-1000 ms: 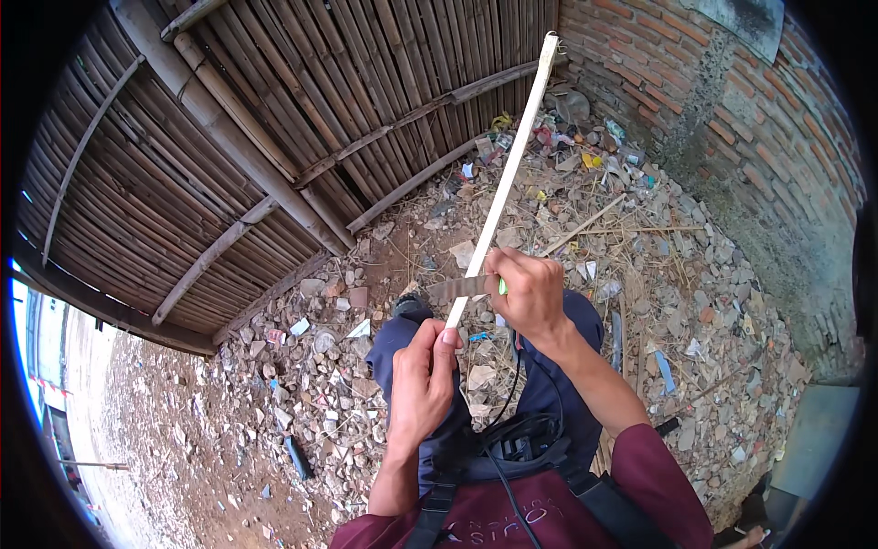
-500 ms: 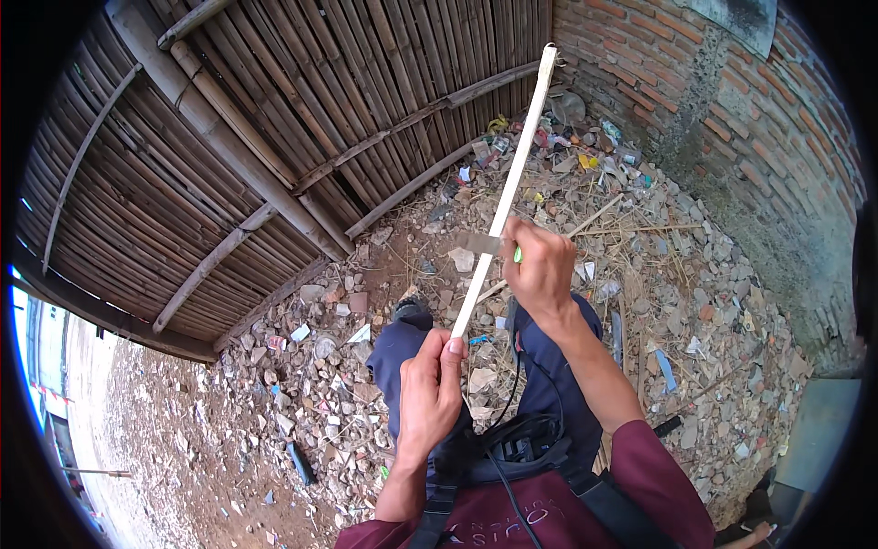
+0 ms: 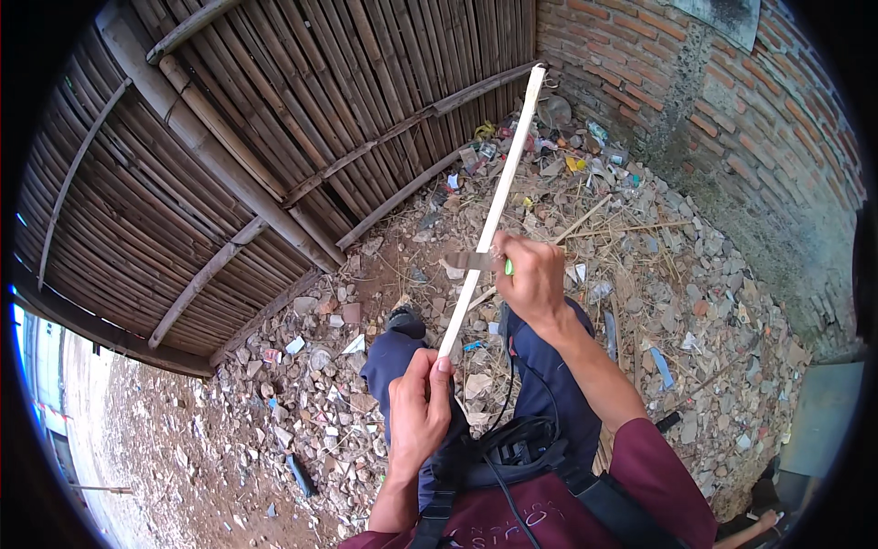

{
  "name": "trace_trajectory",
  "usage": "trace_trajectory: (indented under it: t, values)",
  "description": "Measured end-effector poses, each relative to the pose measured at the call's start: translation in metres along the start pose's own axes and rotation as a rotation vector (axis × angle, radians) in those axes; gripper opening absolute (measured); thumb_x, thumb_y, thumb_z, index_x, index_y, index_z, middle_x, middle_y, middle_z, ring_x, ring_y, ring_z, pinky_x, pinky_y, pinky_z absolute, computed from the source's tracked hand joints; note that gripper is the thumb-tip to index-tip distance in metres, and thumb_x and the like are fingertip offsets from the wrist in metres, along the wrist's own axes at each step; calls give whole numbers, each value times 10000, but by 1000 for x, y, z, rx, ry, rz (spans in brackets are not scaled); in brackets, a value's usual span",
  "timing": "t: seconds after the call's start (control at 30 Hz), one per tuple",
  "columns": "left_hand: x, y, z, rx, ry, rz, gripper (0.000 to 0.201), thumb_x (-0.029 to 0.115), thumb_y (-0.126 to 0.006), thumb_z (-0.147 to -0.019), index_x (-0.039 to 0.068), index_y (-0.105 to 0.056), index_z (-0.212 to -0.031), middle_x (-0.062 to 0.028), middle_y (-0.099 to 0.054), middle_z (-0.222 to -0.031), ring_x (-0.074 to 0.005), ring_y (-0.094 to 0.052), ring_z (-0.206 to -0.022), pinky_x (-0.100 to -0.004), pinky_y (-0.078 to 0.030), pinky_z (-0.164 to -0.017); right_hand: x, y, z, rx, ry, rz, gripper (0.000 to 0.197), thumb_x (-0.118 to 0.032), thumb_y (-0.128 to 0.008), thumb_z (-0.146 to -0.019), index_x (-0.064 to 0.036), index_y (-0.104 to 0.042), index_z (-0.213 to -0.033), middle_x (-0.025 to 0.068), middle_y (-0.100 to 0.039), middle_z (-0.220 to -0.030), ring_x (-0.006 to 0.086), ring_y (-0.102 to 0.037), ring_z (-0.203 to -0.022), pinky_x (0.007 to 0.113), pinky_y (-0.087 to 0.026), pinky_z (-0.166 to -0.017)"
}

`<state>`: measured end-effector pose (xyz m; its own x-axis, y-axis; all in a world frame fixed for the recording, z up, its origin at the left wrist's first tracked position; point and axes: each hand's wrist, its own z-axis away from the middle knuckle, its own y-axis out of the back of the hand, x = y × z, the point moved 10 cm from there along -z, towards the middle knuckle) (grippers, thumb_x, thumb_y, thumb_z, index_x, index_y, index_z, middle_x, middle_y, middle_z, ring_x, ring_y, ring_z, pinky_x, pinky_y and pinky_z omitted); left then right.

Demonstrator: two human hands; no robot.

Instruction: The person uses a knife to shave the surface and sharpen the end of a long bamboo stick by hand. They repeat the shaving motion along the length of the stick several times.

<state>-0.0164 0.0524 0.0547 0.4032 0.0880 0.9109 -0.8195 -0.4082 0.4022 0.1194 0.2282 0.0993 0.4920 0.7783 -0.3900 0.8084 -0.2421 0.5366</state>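
Observation:
A long pale strip of bamboo or wood point(image 3: 506, 188) slants up and away from me, its far end near the corner of the walls. My left hand point(image 3: 421, 403) grips its near end between thumb and fingers. My right hand point(image 3: 532, 277) is closed round a knife point(image 3: 473, 261) with a bright green handle, mostly hidden in the fist. The blade points left and lies across the strip, a little way above my left hand. Both hands are held out over my knees.
A bamboo-slat wall point(image 3: 366, 91) stands at left, a brick wall point(image 3: 640, 69) at right. Rubble and litter point(image 3: 302, 384) cover the ground, with thin sticks point(image 3: 631, 229) to the right. A dark bottle-like object point(image 3: 299, 476) lies at lower left. Another person's hand point(image 3: 766, 522) shows at lower right.
Both hands, the strip and the knife sit slightly lower and further left in the picture. The whole view has shifted a little too. The grips are the same.

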Motion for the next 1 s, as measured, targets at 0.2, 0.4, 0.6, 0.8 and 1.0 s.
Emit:
trace_trajectory:
  t: [0.2,0.4,0.6,0.8,1.0]
  values:
    - [3,3,-14,44,-77,-1,239,167,-548,-1127,4,-638,-978,-46,-528,-600,-94,-460,-513,-321,-351,-496,-22,-19,24,-133,5,-92,128,-87,-705,-798,-119,-621,-890,68,-696,-783,320,-698,-614,446,-512,-534]
    - [9,0,-17,81,-82,-25,234,172,-552,-1127,10,-640,-982,-55,-526,-583,-107,-478,-492,-329,-355,-488,-23,-22,23,-123,-3,-90,100,-118,-697,-835,-114,-612,-888,75,-674,-759,321,-693,-611,450,-507,-525]
    - [12,-2,-15,92,-89,-76,207,161,-548,-1126,18,-626,-1000,-69,-522,-573,-140,-505,-473,-339,-370,-483,-16,-24,22,-60,-45,-93,67,-105,-655,-874,-88,-606,-833,79,-650,-717,324,-648,-590,434,-484,-533]
    - [18,-1,-16,102,-102,-93,193,150,-541,-1125,18,-620,-1008,-89,-533,-590,-179,-527,-466,-356,-384,-484,-12,-24,14,-9,-77,-103,123,-103,-682,-802,-104,-577,-867,82,-646,-723,350,-647,-581,471,-473,-519]
    - [15,1,-12,103,-90,-101,194,144,-535,-1125,16,-611,-1001,-109,-523,-590,-215,-525,-461,-370,-377,-482,-3,-29,4,42,-104,-131,122,-99,-685,-797,-100,-568,-830,82,-639,-693,351,-654,-605,474,-464,-531]
